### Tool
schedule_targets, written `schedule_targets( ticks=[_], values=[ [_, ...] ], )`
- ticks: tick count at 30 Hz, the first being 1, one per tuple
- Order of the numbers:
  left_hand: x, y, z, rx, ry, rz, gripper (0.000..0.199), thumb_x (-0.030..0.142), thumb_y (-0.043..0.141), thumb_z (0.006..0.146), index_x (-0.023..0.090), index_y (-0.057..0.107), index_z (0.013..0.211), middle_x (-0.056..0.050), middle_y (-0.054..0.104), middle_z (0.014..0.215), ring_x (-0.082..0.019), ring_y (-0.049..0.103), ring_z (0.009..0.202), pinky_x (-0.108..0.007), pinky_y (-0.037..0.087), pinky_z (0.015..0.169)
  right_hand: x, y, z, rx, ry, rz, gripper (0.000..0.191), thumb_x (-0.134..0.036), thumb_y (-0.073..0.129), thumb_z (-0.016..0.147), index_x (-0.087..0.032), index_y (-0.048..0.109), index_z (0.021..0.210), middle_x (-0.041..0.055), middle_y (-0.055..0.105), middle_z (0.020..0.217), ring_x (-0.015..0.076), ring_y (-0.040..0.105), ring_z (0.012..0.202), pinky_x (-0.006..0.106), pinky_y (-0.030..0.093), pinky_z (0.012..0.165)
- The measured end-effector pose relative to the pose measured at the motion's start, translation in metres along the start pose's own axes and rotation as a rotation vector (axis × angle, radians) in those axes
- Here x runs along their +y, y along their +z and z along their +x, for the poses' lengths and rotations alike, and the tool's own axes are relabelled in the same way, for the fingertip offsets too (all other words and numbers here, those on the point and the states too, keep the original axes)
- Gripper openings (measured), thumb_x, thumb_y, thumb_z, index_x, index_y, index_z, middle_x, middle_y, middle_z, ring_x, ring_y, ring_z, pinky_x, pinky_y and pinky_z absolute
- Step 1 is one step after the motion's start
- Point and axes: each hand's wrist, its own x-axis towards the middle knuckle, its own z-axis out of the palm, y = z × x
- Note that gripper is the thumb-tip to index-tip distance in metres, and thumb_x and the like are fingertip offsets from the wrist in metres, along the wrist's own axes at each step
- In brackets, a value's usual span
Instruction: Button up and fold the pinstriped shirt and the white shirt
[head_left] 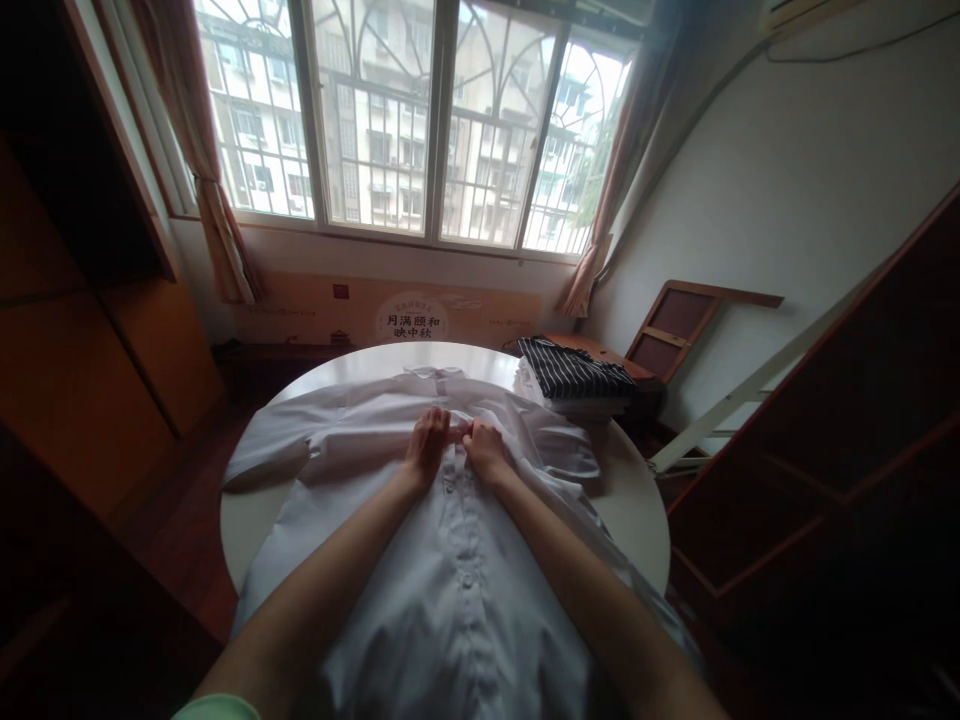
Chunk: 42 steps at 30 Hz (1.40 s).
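A white button-front shirt (360, 520) lies spread over a round white table (637, 500), its collar toward the window and its lower part toward me. My left hand (430, 437) is closed on the shirt's front placket, a little below the collar. Just right of it, my right hand (484, 446) pinches the same placket, and a bit of cloth shows between the two hands. Buttons run down the middle of the shirt between my forearms.
Folded clothes, with a black striped one (577, 370) on top, are stacked at the table's back right. Behind them stands a wooden chair (671, 330). A white ladder-like frame (742, 400) leans at the right. Orange cabinets (142, 350) stand left.
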Motion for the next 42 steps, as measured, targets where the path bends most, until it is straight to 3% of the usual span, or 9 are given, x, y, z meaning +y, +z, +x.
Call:
schedule_targets(
  ticks=[5, 10, 18, 24, 36, 42],
  values=[
    [-0.011, 0.008, -0.003, -0.025, 0.053, -0.194, 0.002, 0.017, 0.049, 0.079, 0.017, 0.051, 0.079, -0.005, 0.056, 0.08, -0.018, 0.053, 0.078, -0.028, 0.042, 0.07, 0.008, 0.01, 0.001, 0.098, -0.05, 0.079, 0.012, -0.022, 0.051, 0.078, -0.014, 0.058, 0.082, 0.0077, 0.063, 0.083, 0.0178, 0.057, 0.077, 0.026, 0.039, 0.07],
    [-0.022, 0.016, -0.004, -0.034, 0.032, -0.357, 0.003, 0.018, 0.056, 0.074, 0.016, 0.055, 0.072, -0.005, 0.056, 0.078, -0.018, 0.053, 0.078, -0.031, 0.042, 0.075, 0.013, 0.014, 0.0, 0.123, -0.181, 0.182, 0.011, -0.026, 0.055, 0.076, -0.017, 0.057, 0.071, 0.0039, 0.06, 0.075, 0.0164, 0.055, 0.074, 0.026, 0.039, 0.07],
    [-0.023, 0.017, -0.002, -0.024, -0.009, -0.456, 0.008, 0.01, 0.054, 0.07, 0.016, 0.056, 0.064, -0.003, 0.057, 0.069, -0.016, 0.053, 0.07, -0.028, 0.042, 0.071, 0.015, 0.013, 0.003, 0.0, -0.265, 0.352, 0.008, -0.021, 0.058, 0.074, -0.016, 0.063, 0.072, 0.0043, 0.065, 0.081, 0.0161, 0.058, 0.079, 0.026, 0.042, 0.074],
    [-0.023, 0.012, -0.004, -0.016, -0.07, -0.523, 0.006, 0.011, 0.055, 0.068, 0.015, 0.055, 0.065, -0.002, 0.058, 0.065, -0.014, 0.052, 0.065, -0.026, 0.041, 0.066, 0.02, 0.018, 0.008, 0.02, -0.258, 0.498, 0.01, -0.022, 0.059, 0.072, -0.016, 0.067, 0.073, 0.0043, 0.067, 0.077, 0.0159, 0.061, 0.074, 0.026, 0.045, 0.071],
    [-0.025, 0.011, -0.002, -0.058, -0.181, -0.686, 0.011, 0.006, 0.051, 0.067, 0.016, 0.054, 0.072, -0.001, 0.062, 0.071, -0.013, 0.056, 0.068, -0.027, 0.044, 0.069, 0.021, 0.018, 0.009, -0.023, -0.252, 0.546, 0.015, -0.019, 0.055, 0.072, -0.017, 0.07, 0.073, 0.0031, 0.069, 0.074, 0.0154, 0.062, 0.072, 0.023, 0.045, 0.069],
    [-0.024, 0.009, -0.002, -0.058, -0.177, -0.693, 0.011, 0.006, 0.052, 0.066, 0.016, 0.053, 0.071, -0.001, 0.062, 0.07, -0.014, 0.057, 0.068, -0.028, 0.045, 0.07, 0.019, 0.007, 0.014, -0.192, -0.222, 0.615, 0.016, -0.016, 0.054, 0.068, -0.013, 0.07, 0.067, 0.0003, 0.064, 0.057, 0.0115, 0.056, 0.056, 0.02, 0.04, 0.054]
  ],
)
